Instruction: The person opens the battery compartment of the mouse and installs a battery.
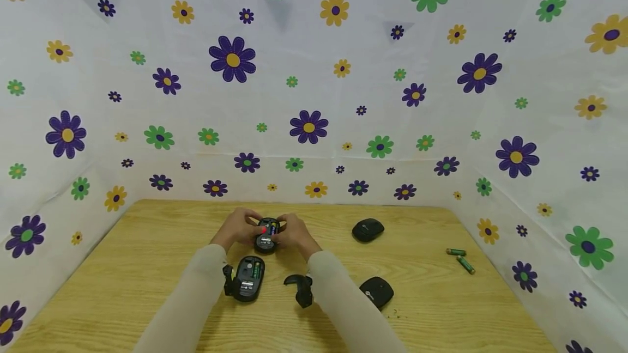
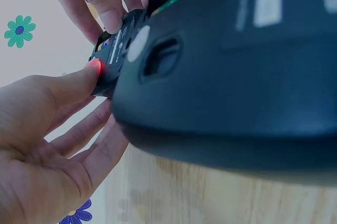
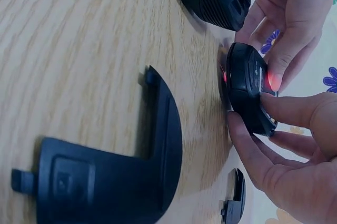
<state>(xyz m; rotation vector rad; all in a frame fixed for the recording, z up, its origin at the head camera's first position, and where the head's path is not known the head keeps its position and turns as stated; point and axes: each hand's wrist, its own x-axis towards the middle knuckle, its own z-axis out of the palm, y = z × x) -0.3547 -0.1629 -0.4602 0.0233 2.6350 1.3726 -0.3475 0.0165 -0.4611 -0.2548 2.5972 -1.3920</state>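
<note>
Both hands hold an upside-down black computer mouse [image 1: 265, 242] low over the far part of the table. The left hand [image 1: 241, 226] grips its left side, the thumb glowing red over the sensor. My right hand [image 1: 293, 230] grips the other side, its thumb at the open battery compartment, where a blue-and-yellow battery [image 1: 275, 227] shows. Closer in lies a second upturned mouse [image 1: 249, 279] with a green battery [image 1: 257, 270] in its open compartment; it looms large in the left wrist view. An L-shaped black cover [image 3: 121, 174] fills the lower left of the right wrist view.
Two green batteries [image 1: 465, 265] lie at the table's right side. Black rounded pieces with small logos rest right of the hands, one farther back [image 1: 368, 230] and one nearer [image 1: 376, 292], beside the right sleeve. Flowered white sheeting [image 1: 314, 97] encloses the wooden table.
</note>
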